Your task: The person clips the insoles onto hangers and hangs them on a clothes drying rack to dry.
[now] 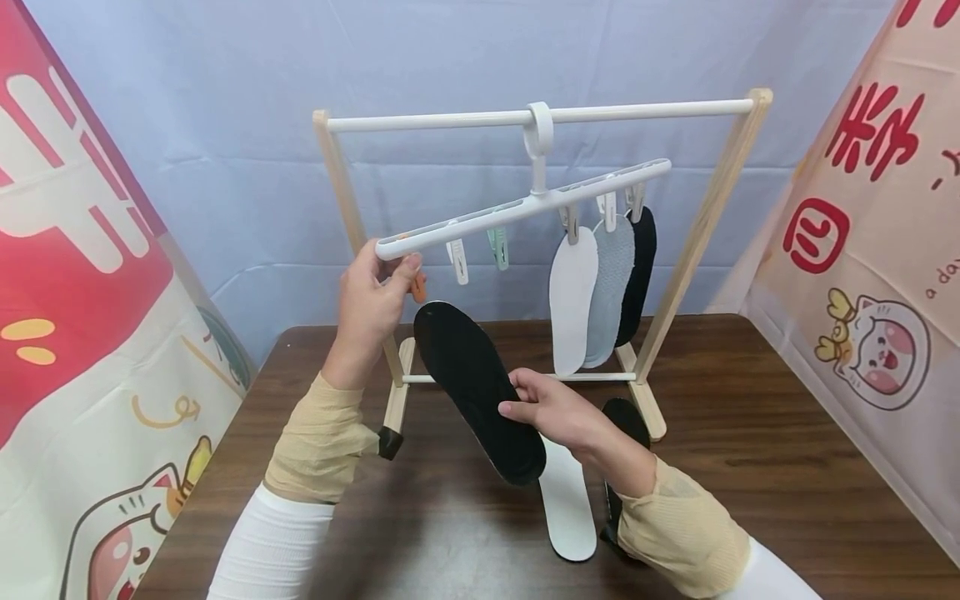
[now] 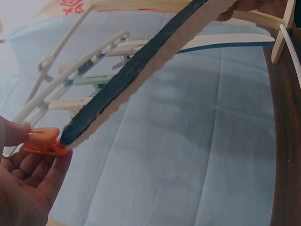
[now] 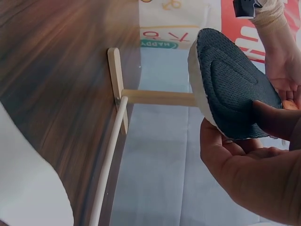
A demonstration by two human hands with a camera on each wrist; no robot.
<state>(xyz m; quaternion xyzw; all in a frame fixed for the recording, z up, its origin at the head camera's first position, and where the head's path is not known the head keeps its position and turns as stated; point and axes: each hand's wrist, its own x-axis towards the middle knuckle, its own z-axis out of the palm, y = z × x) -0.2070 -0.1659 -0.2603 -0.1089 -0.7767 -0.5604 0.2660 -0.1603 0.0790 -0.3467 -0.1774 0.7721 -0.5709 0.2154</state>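
Ribbed white sleeve (image 1: 272, 542); left hand (image 1: 372, 298) pinches orange clip (image 2: 42, 140), right hand (image 1: 561, 412) grips elongated mesh-textured insole (image 3: 230, 77).

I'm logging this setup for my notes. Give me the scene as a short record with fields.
Left hand: pinches orange clip
Right hand: holds black insole, tip at that clip
Hanger: hooked on rack
Clipped up: white insole, grey insole, second black insole
Bare clips: white clip, green clip
On table: second white insole; third black insole, partly hidden
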